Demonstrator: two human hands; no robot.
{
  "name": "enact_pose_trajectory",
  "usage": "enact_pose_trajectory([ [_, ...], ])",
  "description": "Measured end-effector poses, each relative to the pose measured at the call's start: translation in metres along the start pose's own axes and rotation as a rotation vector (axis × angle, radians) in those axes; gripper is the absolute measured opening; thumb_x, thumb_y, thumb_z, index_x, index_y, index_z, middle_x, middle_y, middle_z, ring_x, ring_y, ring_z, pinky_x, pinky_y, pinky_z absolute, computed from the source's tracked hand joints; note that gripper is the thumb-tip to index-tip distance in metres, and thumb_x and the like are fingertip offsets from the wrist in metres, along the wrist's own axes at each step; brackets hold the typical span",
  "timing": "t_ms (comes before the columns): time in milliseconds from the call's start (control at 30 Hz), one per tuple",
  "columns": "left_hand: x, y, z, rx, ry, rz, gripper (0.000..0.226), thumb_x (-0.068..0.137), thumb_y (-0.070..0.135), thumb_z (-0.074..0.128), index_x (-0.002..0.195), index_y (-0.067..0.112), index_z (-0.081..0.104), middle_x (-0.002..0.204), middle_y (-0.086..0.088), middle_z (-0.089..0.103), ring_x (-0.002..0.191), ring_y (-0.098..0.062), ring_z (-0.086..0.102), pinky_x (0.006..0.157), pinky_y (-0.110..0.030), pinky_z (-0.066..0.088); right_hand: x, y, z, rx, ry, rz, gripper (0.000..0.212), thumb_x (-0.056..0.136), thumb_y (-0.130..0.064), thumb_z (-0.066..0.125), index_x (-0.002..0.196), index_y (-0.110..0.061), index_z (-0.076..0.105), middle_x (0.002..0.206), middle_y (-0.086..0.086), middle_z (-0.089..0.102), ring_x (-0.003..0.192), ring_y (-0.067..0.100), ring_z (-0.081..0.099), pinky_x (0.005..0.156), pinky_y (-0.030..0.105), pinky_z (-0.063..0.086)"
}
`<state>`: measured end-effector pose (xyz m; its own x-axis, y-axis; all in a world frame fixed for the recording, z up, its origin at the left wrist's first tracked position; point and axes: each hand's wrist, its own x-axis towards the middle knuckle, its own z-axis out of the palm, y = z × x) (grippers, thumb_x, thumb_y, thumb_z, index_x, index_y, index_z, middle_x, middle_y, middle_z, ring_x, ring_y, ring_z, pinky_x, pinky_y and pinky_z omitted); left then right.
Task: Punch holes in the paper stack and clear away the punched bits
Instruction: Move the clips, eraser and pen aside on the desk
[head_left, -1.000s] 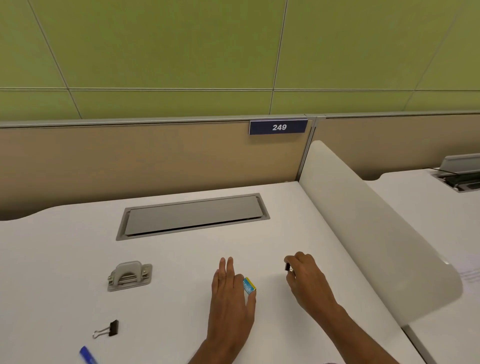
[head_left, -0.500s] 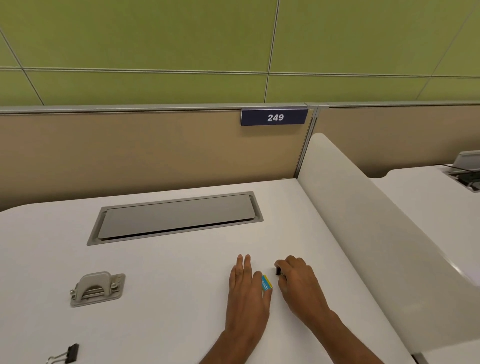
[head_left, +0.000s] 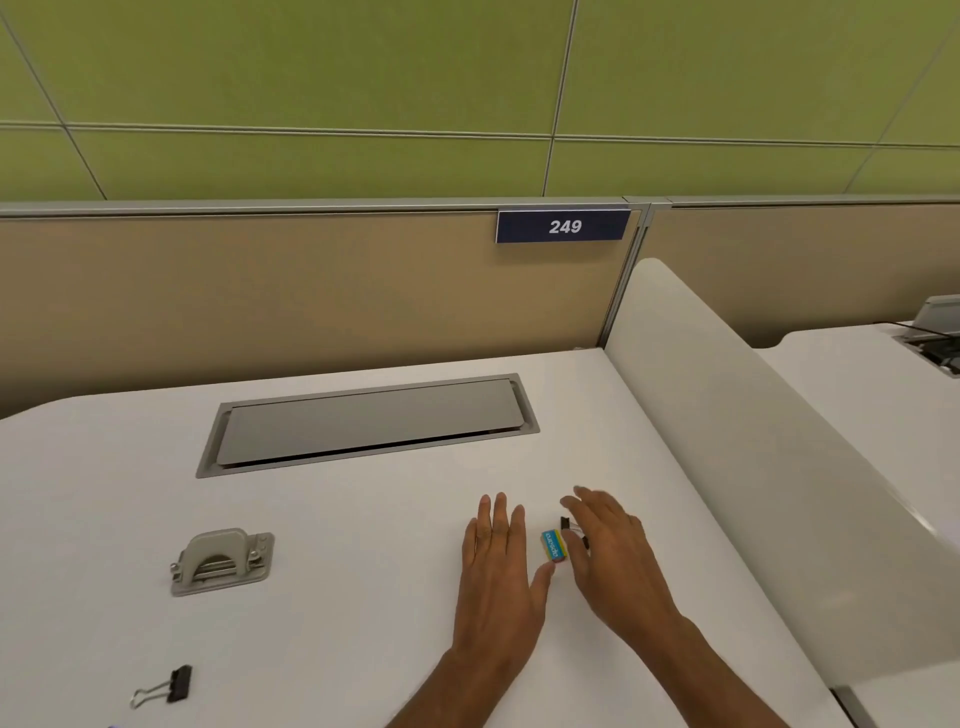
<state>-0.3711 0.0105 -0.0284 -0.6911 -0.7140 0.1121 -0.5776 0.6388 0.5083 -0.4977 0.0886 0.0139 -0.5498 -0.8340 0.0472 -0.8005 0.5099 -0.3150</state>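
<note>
Left hand (head_left: 498, 566) lies flat on the desk (head_left: 337, 623), fingers straight and close together, with the thumb tip at the lower end of a blue-and-yellow eraser (head_left: 554, 545). Right hand (head_left: 613, 556) is just beside it, fingers loosely spread and blurred above a small black binder clip (head_left: 567, 523). Cannot tell whether it touches the clip.

Paper stack is not in view. Hole punch (head_left: 221, 561) sits well left of the left hand with nothing loaded. A second binder clip (head_left: 169, 685) lies nearer the person, also left.

Likely risks:
- A sweep of the right hand could flick the clip or eraser away.
- Punched bits, once made, would probably be lost against the white top.
- They could also slip into the hatch gap.

Containers:
- Cable hatch (head_left: 363, 423), beyond both hands, has its lid down and its contents hidden.
- The punch's chip tray is not readable.
</note>
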Motion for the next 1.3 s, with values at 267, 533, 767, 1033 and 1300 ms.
enact_pose_trajectory([
  [267,-0.042,-0.034,-0.073,-0.018,0.094,-0.160,0.073,0.092,0.064,0.014,0.149,0.034,-0.020,0.156,0.011,-0.033,0.147,-0.010,-0.031,0.118,-0.029,-0.025,-0.008,-0.077,-0.011,0.021,0.102,-0.180,0.060,0.102,-0.049,0.035,0.155,-0.024,0.023,0.163,-0.004,-0.004,0.150,0.015,-0.011,0.121,0.036,-0.009],
  [533,-0.131,-0.117,-0.137,0.056,0.110,-0.384,0.095,0.071,0.082,-0.020,0.151,0.032,-0.007,0.161,0.002,-0.021,0.151,-0.018,-0.019,0.119,-0.032,-0.021,-0.053,-0.194,0.040,0.101,0.019,-0.327,0.064,0.099,-0.060,0.017,0.156,-0.031,0.013,0.163,-0.008,-0.016,0.149,0.013,-0.022,0.120,0.035,-0.015],
  [767,-0.191,-0.183,-0.185,0.122,0.022,-0.538,0.097,0.094,0.066,0.000,0.128,0.003,0.065,0.140,-0.024,0.056,0.128,-0.046,0.054,0.117,-0.033,-0.002,-0.091,-0.281,0.096,0.078,-0.064,-0.504,0.049,0.107,-0.039,0.032,0.153,-0.022,0.035,0.164,-0.002,0.002,0.151,0.022,-0.005,0.121,0.036,-0.014],
  [1033,-0.209,-0.214,-0.184,0.248,0.064,-0.568,0.104,0.076,0.078,-0.020,0.156,0.029,0.025,0.168,-0.006,0.001,0.155,-0.028,-0.003,0.119,-0.035,-0.019,-0.096,-0.319,0.129,0.125,-0.214,-0.573,0.047,0.106,-0.022,0.036,0.153,-0.023,0.033,0.166,-0.004,0.007,0.153,0.017,0.001,0.120,0.030,-0.003],
  [1300,-0.211,-0.230,-0.180,0.162,0.030,-0.363,0.056,0.091,0.047,0.061,0.144,0.034,0.048,0.165,-0.009,0.021,0.153,-0.021,0.009,0.119,-0.023,-0.012,-0.093,-0.321,0.145,0.163,-0.157,-0.595,0.038,0.095,-0.013,0.062,0.133,-0.011,0.062,0.148,0.011,0.050,0.139,0.032,0.044,0.114,0.043,0.027],
])
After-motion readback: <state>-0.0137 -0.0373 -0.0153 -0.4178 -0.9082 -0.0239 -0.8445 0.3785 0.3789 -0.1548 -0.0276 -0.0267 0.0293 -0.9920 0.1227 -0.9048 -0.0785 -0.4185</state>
